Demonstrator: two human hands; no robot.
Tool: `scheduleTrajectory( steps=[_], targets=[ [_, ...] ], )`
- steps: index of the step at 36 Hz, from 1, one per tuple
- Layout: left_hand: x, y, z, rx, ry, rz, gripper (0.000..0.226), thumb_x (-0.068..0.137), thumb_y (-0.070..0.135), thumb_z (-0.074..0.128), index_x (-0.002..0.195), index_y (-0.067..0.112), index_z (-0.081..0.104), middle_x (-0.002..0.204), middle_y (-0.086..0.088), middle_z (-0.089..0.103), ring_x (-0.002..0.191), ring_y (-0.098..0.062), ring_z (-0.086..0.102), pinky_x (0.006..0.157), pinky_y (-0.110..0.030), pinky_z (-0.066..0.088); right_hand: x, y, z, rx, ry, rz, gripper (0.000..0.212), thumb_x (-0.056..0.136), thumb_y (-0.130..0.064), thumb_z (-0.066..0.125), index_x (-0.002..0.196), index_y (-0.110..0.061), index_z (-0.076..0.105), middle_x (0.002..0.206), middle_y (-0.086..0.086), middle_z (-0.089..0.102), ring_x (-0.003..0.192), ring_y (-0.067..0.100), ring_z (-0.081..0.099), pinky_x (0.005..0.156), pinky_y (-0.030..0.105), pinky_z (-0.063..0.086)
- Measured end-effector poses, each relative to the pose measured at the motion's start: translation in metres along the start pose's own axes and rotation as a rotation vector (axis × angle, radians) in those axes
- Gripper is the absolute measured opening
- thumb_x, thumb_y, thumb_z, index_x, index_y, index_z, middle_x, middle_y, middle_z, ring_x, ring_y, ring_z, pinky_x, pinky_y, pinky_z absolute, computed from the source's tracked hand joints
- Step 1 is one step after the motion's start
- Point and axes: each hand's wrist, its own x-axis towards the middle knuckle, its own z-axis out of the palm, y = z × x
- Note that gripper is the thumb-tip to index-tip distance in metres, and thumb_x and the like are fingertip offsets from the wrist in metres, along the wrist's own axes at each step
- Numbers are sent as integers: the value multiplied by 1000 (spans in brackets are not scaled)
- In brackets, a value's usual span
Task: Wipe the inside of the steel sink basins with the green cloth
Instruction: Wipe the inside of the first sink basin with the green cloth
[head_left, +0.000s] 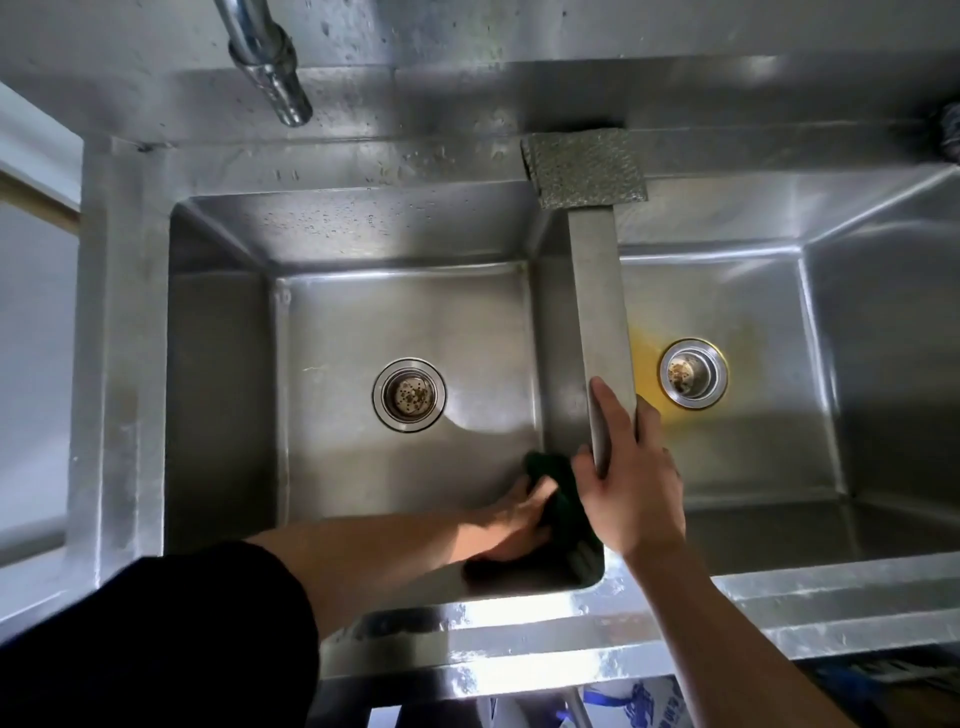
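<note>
So you're mid-wipe in the left basin (363, 467) right now. Your left hand (519, 519) is down in the near right corner, fingers bunched around the cloth (558, 483) and pushing it into the spot where the floor meets the divider (597, 291) wall. Your right hand (634, 483) isn't wiping at all. It's wrapped over the near end of the divider, thumb on the left-basin side and fingers over the other, and it looks like you're just bracing yourself. I'd call this early on, since only that one corner is under the cloth. The right basin (769, 483) also has a yellow stain (647, 400) around the right drain (693, 373), well away from the cloth. Next move, I reckon, is to drag the cloth out of the corner across the floor toward the left drain (409, 395), then up the walls. Spread it flat so it actually meets the steel instead of riding along as a ball. The back wall shows water spots, so don't skip it. When you swap basins you'll have to lift over the divider, and mind the grey pad (584, 166) sitting on its far end, because it'd be easy to knock in. That stain will probably want more pressure.
</note>
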Motion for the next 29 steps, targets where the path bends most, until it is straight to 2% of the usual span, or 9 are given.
scheduleTrajectory(
  steps=[4, 8, 11, 14, 17, 19, 22, 25, 29],
  targets=[
    [3, 2, 2, -81, 82, -64, 59, 102, 21, 53, 155, 9, 31, 151, -28, 33, 131, -49, 48, 105, -42, 40, 0, 1, 1, 6, 7, -13, 79, 84, -35, 57, 147, -53, 13, 146, 2, 32, 96, 41, 61, 87, 48, 52],
    [-9, 8, -9, -225, 88, 67, 62, 103, 17, 45, 159, 14, 17, 162, -25, 28, 142, -39, 41, 114, -31, 27, 1, 2, 1, 8, 13, -13, 78, 83, -36, 58, 147, -52, 16, 144, 2, 32, 94, 42, 61, 85, 47, 52],
    [-12, 11, -10, -242, 212, 172, 58, 97, 21, 44, 151, 21, 23, 139, -20, 46, 120, -33, 52, 105, -31, 36, 1, 2, 0, 5, 8, -25, 76, 84, -38, 56, 148, -50, 16, 143, 2, 34, 94, 40, 61, 85, 47, 53],
    [-6, 8, -7, -263, 321, 212, 48, 95, 25, 47, 141, 27, 33, 129, -9, 43, 111, -31, 50, 104, -45, 45, 1, 1, -1, 4, 3, -32, 74, 85, -41, 53, 148, -51, 16, 143, 3, 34, 96, 41, 61, 85, 48, 53],
    [6, 4, -15, -253, 331, 139, 55, 94, 27, 47, 145, 33, 27, 140, -12, 45, 123, -33, 51, 112, -48, 43, 0, 0, -2, -4, 3, -31, 73, 85, -42, 51, 148, -49, 16, 142, 4, 34, 95, 41, 61, 84, 48, 52],
    [9, 13, -24, -325, 300, 44, 62, 99, 24, 46, 154, 30, 20, 151, -16, 41, 134, -34, 47, 122, -34, 32, 0, -1, -2, -4, 11, -27, 74, 85, -41, 53, 149, -49, 17, 143, 4, 35, 95, 42, 61, 84, 47, 52],
    [12, 20, -27, -438, 267, -24, 63, 106, 11, 46, 161, 10, 15, 160, -23, 28, 143, -33, 38, 101, -5, 16, 0, 0, -1, -7, 10, -18, 77, 84, -38, 57, 148, -51, 16, 142, 3, 35, 93, 41, 61, 85, 47, 51],
    [-2, 20, -13, -430, 275, 93, 70, 107, 23, 50, 163, 22, 9, 167, -14, 21, 152, -28, 29, 113, -12, 15, 1, -1, -1, -1, 25, -18, 71, 87, -41, 54, 148, -50, 18, 139, 3, 36, 92, 41, 61, 85, 47, 50],
    [-28, 26, 5, -437, 343, 283, 74, 103, 28, 55, 160, 39, 10, 158, -10, 32, 139, -24, 46, 118, -32, 40, 0, -1, -2, -5, 18, -20, 63, 93, -49, 48, 148, -51, 16, 137, 3, 36, 95, 39, 60, 86, 49, 52]
  ],
)
